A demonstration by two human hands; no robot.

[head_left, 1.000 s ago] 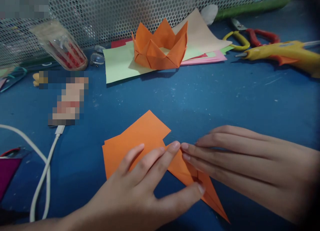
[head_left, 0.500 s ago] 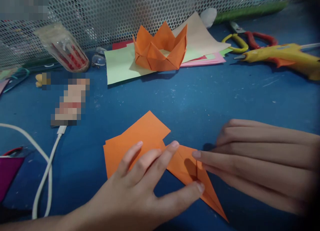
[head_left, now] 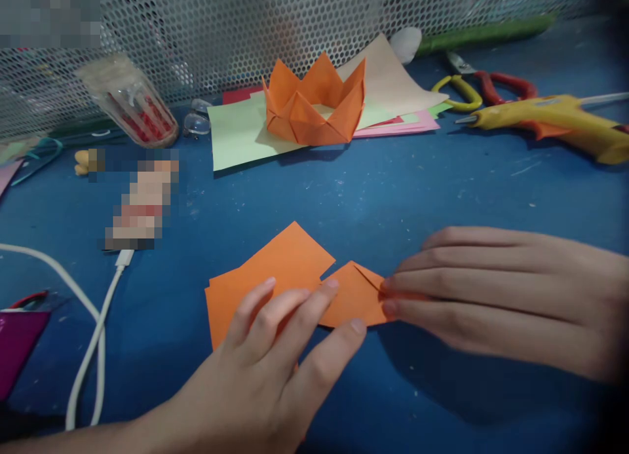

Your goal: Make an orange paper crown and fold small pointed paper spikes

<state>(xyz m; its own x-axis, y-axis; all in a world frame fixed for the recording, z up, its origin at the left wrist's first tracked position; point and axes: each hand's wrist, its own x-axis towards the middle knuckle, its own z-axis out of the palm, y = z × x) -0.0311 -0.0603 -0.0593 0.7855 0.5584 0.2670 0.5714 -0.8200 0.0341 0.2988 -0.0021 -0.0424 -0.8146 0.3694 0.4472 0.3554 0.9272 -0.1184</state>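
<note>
My left hand [head_left: 275, 369] lies with fingers spread over orange paper; its index finger and thumb rest at the left part of a folded orange piece [head_left: 351, 300]. My right hand [head_left: 491, 290] pinches that piece's right end between thumb and fingers. A crease line runs down from its top corner. Flat orange sheets [head_left: 280, 257] lie to its left, partly under my left hand. Farther back, an orange folded paper crown [head_left: 314, 113] stands on a light green sheet [head_left: 236, 136].
A hot glue gun [head_left: 550, 120], red pliers [head_left: 506, 87] and yellow handles are at the back right. A jar [head_left: 137, 107] leans at the back left by a metal mesh [head_left: 221, 35]. A white cable [head_left: 103, 303] and a purple item [head_left: 22, 349] lie left.
The folded piece's pointed end has swung from the lower right up to my right hand, which now pinches it. My left thumb has moved up and left.
</note>
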